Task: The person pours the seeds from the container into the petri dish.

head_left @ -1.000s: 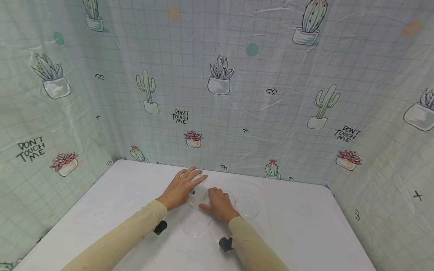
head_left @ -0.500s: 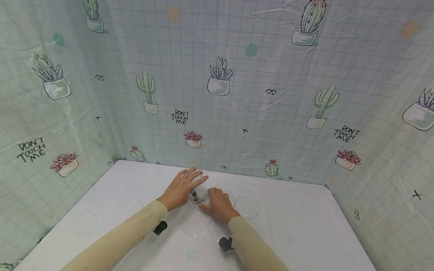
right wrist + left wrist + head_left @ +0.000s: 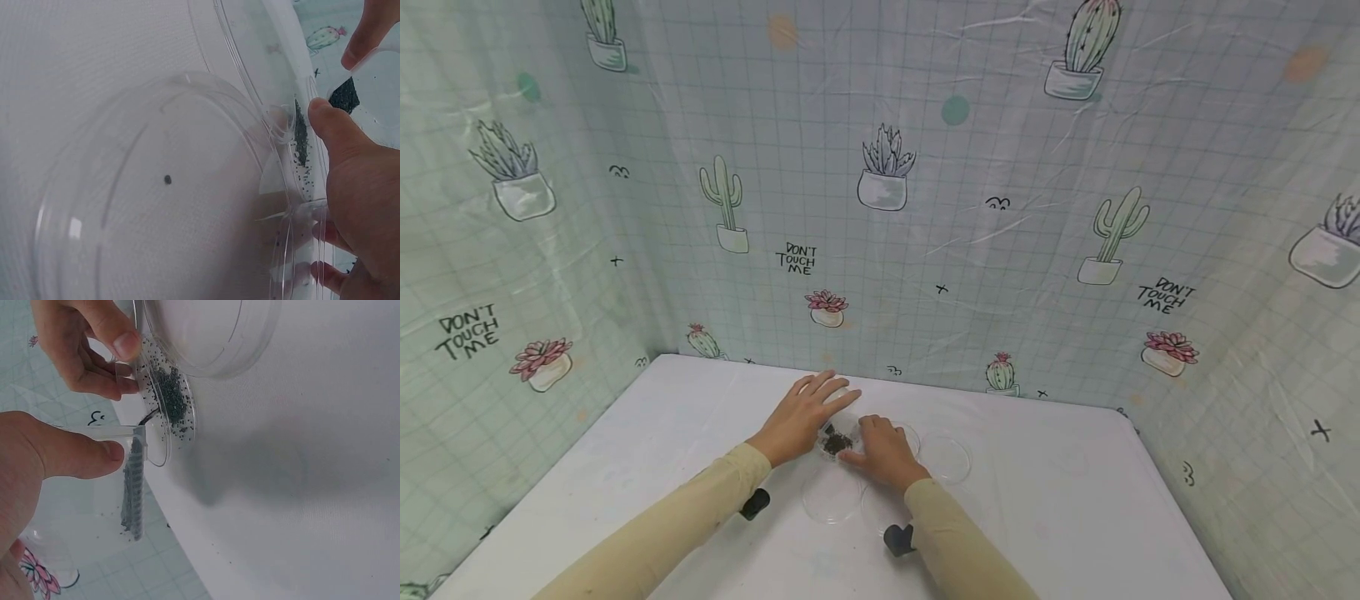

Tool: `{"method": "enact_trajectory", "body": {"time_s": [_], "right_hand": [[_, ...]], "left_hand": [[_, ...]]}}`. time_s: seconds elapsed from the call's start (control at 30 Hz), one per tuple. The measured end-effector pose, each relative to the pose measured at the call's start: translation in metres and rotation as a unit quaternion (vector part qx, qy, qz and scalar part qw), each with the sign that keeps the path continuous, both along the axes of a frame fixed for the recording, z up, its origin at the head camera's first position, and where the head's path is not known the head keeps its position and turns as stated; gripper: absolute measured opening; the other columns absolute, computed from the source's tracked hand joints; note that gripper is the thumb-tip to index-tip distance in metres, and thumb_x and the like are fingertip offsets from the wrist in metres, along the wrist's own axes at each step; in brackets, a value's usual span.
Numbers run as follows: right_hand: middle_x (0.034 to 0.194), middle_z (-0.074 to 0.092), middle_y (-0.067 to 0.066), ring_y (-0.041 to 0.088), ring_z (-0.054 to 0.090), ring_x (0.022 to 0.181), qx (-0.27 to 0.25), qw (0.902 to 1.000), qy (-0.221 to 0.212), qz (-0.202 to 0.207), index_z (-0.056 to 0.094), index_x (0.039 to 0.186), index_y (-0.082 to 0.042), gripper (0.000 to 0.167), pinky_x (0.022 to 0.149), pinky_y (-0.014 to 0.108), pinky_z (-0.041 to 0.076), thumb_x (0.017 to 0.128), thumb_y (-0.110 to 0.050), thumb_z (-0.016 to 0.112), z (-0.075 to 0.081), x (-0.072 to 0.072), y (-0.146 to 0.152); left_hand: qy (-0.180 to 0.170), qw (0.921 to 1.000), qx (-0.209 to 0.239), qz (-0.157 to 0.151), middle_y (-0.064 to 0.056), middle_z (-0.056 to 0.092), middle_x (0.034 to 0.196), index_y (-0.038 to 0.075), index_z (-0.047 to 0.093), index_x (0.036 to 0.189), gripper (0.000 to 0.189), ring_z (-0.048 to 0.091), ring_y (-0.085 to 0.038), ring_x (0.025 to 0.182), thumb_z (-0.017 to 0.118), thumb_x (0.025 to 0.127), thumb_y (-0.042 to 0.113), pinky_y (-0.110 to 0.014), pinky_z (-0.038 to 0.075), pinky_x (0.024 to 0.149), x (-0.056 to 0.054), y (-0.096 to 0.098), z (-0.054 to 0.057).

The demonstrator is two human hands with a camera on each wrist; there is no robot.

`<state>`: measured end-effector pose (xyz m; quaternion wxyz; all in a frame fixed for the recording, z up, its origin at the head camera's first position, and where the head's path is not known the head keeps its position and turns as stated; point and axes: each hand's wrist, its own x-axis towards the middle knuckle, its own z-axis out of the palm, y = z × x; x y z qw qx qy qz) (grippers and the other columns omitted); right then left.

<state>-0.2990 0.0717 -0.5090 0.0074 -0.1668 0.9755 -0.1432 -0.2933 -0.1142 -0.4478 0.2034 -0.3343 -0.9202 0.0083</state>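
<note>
My left hand (image 3: pixel 797 417) grips a clear plastic container (image 3: pixel 94 500), tilted, with dark grains (image 3: pixel 133 487) heaped along its lower side. Grains run over its lip in a thin dark stream. Below the lip, a pile of the same grains (image 3: pixel 172 397) lies in a round clear petri dish (image 3: pixel 189 412) on the table, with loose ones scattered around it. My right hand (image 3: pixel 887 450) pinches a clear dish edge beside the pile, its thumb (image 3: pixel 340 128) above and fingertips below. Overlapping clear rims make it hard to tell which dish piece it holds.
Several other round clear dishes stand close by on the white table (image 3: pixel 1060 517), one (image 3: pixel 970 462) to the right. A large clear dish (image 3: pixel 106 219) near the right wrist has a single dark grain (image 3: pixel 167 180) in view. A cactus-print curtain (image 3: pixel 970 250) surrounds the table.
Dark grains have appeared and piled up in the dish between my hands, where almost none showed a second ago. Both hands keep nearly the same place.
</note>
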Motion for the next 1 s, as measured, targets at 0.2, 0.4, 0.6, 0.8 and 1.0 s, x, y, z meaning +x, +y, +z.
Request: {"method": "enact_trajectory", "body": {"time_s": [0.2, 0.4, 0.6, 0.8, 1.0], "right_hand": [[0.136, 0.055, 0.01, 0.025, 0.051, 0.128, 0.001, 1.0, 0.004, 0.002, 0.049, 0.136, -0.008, 0.077, 0.105, 0.049, 0.043, 0.083, -0.061, 0.063, 0.0005, 0.0, -0.0002], [0.137, 0.055, 0.009, 0.025, 0.05, 0.129, 0.002, 1.0, 0.006, 0.005, 0.049, 0.137, -0.008, 0.077, 0.105, 0.049, 0.043, 0.084, -0.061, 0.063, 0.0005, -0.0001, 0.0001], [0.137, 0.055, 0.009, 0.025, 0.05, 0.129, -0.001, 1.0, 0.005, 0.005, 0.049, 0.137, -0.008, 0.077, 0.105, 0.049, 0.043, 0.084, -0.061, 0.062, 0.0012, 0.0008, 0.0006], [0.134, 0.056, 0.01, 0.026, 0.052, 0.126, 0.001, 0.9999, 0.012, 0.009, 0.05, 0.135, -0.007, 0.076, 0.102, 0.05, 0.045, 0.083, -0.061, 0.064, 0.0019, 0.0018, 0.0009], [0.134, 0.056, 0.009, 0.025, 0.052, 0.126, 0.002, 0.9999, 0.009, 0.008, 0.05, 0.135, -0.007, 0.076, 0.101, 0.049, 0.045, 0.084, -0.062, 0.062, 0.0028, 0.0025, 0.0009]], "left_hand": [[0.0, 1.0, -0.001, -0.002, -0.003, 0.047, 0.147, 0.028, 0.042, 0.146, 0.088, 0.036, -0.028, 0.142, 0.076, 0.073, -0.004, -0.048, 0.035, 0.114, -0.0007, 0.0002, -0.0009], [0.003, 1.0, 0.0, -0.003, -0.003, 0.048, 0.146, 0.028, 0.042, 0.146, 0.088, 0.037, -0.028, 0.141, 0.077, 0.072, -0.004, -0.048, 0.035, 0.114, -0.0005, 0.0002, -0.0007], [0.011, 0.9999, 0.002, -0.005, -0.002, 0.048, 0.145, 0.028, 0.043, 0.145, 0.088, 0.038, -0.028, 0.141, 0.078, 0.071, -0.004, -0.048, 0.036, 0.114, -0.0003, -0.0002, -0.001], [0.012, 0.9999, 0.005, -0.003, -0.004, 0.048, 0.145, 0.026, 0.043, 0.145, 0.089, 0.038, -0.029, 0.14, 0.079, 0.069, -0.004, -0.048, 0.036, 0.113, -0.0004, -0.0006, -0.0015], [-0.001, 0.9996, 0.026, 0.015, -0.006, 0.047, 0.145, 0.023, 0.041, 0.147, 0.093, 0.038, -0.03, 0.139, 0.082, 0.067, -0.001, -0.05, 0.036, 0.112, 0.0006, -0.0021, -0.0011]]}}
